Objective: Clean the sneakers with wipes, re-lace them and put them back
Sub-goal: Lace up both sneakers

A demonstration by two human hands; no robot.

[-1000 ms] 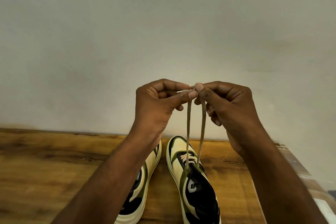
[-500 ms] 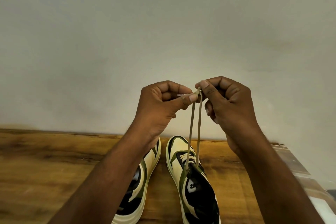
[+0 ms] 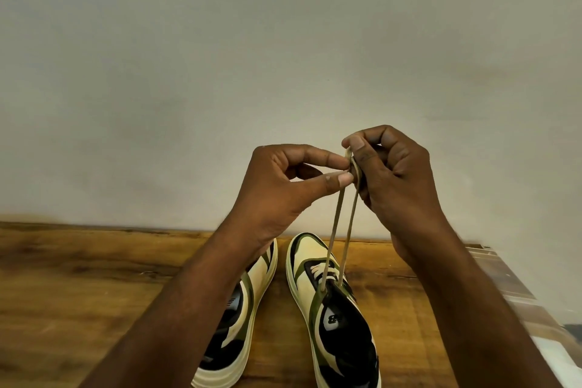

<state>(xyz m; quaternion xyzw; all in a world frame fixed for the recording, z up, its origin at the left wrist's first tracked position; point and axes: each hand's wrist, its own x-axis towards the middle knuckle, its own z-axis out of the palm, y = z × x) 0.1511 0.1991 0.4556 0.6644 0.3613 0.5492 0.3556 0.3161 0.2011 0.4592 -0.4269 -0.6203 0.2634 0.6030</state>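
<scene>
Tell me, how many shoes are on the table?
2. The left sneaker sits on the wooden table, partly hidden under an arm. The right sneaker stands beside it, its lace pulled up.

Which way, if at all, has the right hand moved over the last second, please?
Yes. The right hand has risen slightly, further above the table's back edge, still pinching the lace.
</scene>
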